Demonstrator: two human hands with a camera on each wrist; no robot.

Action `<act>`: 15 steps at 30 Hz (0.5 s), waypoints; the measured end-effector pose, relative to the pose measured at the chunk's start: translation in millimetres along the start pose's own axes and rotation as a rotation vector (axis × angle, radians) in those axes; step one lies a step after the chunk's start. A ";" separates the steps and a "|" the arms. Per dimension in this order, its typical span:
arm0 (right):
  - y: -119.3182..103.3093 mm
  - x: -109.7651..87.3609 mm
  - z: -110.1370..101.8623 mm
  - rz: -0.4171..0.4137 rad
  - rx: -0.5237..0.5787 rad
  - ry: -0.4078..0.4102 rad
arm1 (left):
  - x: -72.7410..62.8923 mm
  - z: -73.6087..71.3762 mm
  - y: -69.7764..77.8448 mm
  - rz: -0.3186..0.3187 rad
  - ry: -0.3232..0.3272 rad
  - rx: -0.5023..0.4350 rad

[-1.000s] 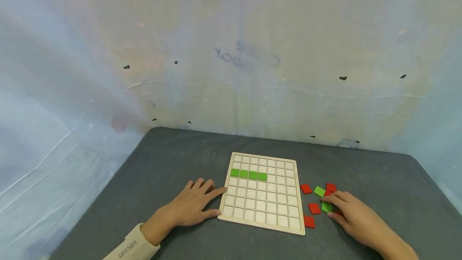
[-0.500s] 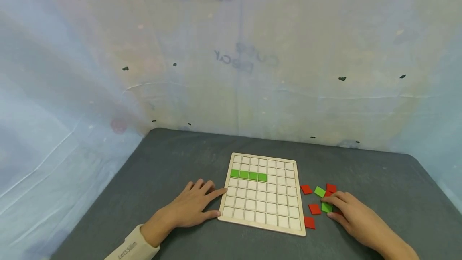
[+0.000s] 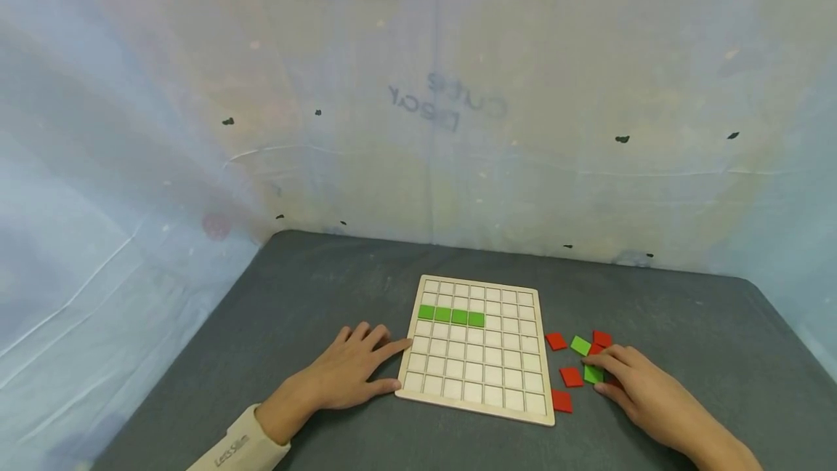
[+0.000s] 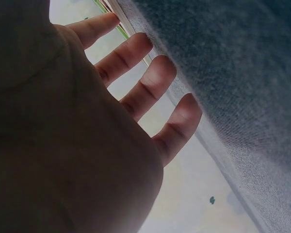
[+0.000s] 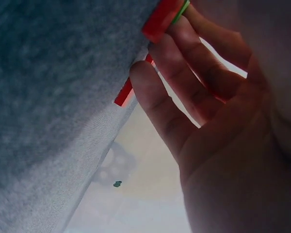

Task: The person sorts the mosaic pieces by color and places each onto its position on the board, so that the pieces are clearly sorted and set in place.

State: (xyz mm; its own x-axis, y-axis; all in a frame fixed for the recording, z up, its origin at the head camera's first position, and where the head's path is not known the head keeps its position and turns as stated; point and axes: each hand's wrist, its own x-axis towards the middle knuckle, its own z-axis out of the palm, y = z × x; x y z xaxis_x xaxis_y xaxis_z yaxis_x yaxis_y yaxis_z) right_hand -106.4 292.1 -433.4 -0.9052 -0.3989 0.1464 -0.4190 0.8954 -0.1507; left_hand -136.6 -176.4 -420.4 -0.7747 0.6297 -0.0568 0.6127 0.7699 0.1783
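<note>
A pale wooden grid board (image 3: 480,415) lies on the dark table with a row of several green square tiles (image 3: 451,315) in its slots. At its left edge my left hand (image 3: 349,369) lies with fingers spread, index fingertip and thumb tip right at the frame. My right hand (image 3: 644,398) rests at the loose tiles, its fingers slightly bent. Its index fingertip and thumb lie at opposite sides of a green tile (image 3: 593,374), which shows between them. In the right wrist view a red tile (image 5: 160,22) is near the fingertips; the palm hides part of the pile.
Several loose red tiles (image 3: 571,377) and a light green tile (image 3: 580,345) lie between the board and my right hand. One red tile (image 3: 561,401) sits against the board's lower right edge. A pale printed curtain (image 3: 431,187) hangs behind the table (image 3: 314,289).
</note>
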 end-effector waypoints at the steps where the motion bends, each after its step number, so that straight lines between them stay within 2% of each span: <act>1: 0.0 -0.2 -0.1 0.000 0.001 -0.002 | 0.1 0.0 -0.1 0.000 0.000 0.002; 15: -1.5 -1.1 -0.5 -0.015 -0.001 0.020 | 0.9 -0.7 -0.4 0.000 -0.004 0.007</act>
State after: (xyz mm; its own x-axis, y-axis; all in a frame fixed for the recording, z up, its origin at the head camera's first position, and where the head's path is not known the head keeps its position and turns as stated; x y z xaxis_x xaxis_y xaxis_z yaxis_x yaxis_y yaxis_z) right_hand -104.8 291.3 -432.8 -0.8973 -0.4082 0.1681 -0.4323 0.8897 -0.1470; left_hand -137.7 -176.2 -419.8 -0.7740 0.6302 -0.0610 0.6138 0.7706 0.1716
